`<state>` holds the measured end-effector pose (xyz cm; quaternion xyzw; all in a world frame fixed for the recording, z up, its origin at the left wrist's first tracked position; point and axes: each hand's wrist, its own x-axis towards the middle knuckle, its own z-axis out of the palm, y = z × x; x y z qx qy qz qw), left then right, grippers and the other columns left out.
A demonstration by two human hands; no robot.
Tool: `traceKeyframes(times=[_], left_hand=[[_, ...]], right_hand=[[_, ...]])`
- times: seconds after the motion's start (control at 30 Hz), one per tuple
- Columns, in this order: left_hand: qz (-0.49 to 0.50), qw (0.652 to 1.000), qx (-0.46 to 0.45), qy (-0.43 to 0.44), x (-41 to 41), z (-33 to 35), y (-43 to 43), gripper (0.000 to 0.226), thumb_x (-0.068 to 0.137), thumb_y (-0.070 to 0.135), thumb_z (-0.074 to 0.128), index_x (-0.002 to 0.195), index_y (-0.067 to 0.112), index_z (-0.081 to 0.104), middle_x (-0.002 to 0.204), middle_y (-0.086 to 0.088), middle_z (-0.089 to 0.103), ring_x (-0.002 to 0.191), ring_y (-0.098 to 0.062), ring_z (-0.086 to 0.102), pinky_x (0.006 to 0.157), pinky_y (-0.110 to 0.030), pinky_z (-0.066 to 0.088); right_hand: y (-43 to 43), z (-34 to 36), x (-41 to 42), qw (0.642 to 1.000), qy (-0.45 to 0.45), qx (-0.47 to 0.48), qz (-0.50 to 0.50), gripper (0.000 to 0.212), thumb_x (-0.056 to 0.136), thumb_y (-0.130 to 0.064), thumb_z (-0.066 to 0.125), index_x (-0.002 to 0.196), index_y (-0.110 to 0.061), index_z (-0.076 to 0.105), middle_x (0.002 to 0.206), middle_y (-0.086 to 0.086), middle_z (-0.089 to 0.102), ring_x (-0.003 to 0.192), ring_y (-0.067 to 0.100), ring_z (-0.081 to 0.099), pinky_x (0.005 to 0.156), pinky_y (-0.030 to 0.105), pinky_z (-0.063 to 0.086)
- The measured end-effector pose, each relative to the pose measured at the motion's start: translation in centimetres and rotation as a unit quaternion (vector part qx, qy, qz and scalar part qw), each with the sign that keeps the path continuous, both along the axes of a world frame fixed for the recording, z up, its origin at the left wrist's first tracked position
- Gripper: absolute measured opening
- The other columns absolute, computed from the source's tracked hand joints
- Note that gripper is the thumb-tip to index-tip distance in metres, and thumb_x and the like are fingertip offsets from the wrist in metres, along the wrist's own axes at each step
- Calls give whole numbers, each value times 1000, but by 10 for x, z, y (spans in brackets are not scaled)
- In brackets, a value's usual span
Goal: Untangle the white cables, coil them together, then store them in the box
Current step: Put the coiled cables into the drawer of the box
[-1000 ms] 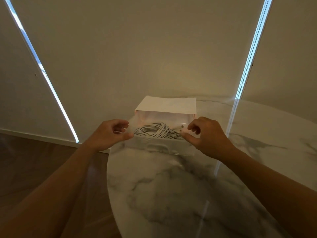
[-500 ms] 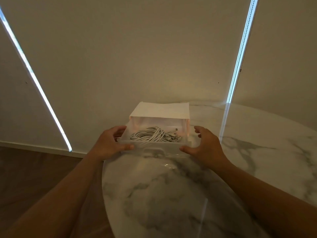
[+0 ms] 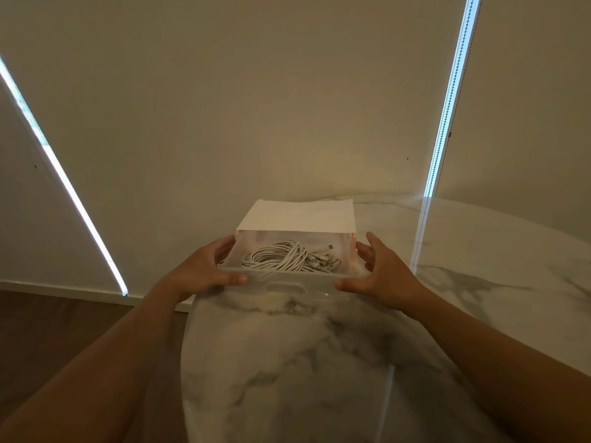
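Note:
The white cables (image 3: 281,259) lie coiled in one bundle inside the translucent drawer (image 3: 287,284) of the box, whose white top (image 3: 300,215) stands behind it. The drawer is pulled out toward me. My left hand (image 3: 198,270) grips the drawer's front left corner, thumb on the front face and fingers along the side wall. My right hand (image 3: 383,276) has its thumb against the front right corner, and its fingers are spread and fairly straight beside the right wall.
The box sits near the far left edge of a round marble table (image 3: 287,362). A wooden floor (image 3: 64,330) lies to the left, below the table edge. Beige blinds (image 3: 256,107) with two bright light gaps fill the background.
Both hands have dropped from above the cables to the drawer's front corners and opened out. The cables stay in the drawer.

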<state>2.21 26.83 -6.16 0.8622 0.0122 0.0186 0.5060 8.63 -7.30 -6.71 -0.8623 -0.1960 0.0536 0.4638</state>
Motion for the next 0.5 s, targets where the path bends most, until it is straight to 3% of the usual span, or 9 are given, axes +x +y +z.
traceKeyframes(times=[0.1,0.2,0.3,0.37,0.5], left_hand=[[-12,1000,-12,1,2,-1,-2,115,45,32,94,146,20,41,124,16,64,114,-1,61,87,-19,52],[18,999,-9,-28,6,-3,-2,102,53,24,95,143,17,46,123,14,64,106,4,63,83,-15,52],[54,997,-7,-58,9,-5,-3,105,42,44,96,135,17,55,120,9,67,102,1,66,81,-17,53],[75,995,-18,-69,11,-7,-2,110,29,59,93,126,21,60,115,6,70,101,-6,68,83,-21,54],[104,991,-25,-81,17,-10,-3,95,37,52,94,120,22,62,113,2,70,102,-14,68,88,-30,54]], right_hand=[[0,-5,5,1000,-2,25,-5,138,50,-47,89,156,-12,9,157,5,35,140,22,40,113,38,38],[1,-8,6,999,-15,37,-22,135,47,-50,88,155,-12,16,152,6,42,135,23,46,108,38,43],[2,-8,8,997,-34,59,-38,135,41,-60,84,152,-10,27,147,8,49,128,23,53,103,34,46],[4,-9,11,996,-41,69,-46,118,50,-50,89,148,-9,37,141,7,54,122,21,56,102,33,48],[7,-9,14,994,-15,103,-28,87,56,-39,90,133,-13,58,125,0,66,111,13,62,99,33,51]])
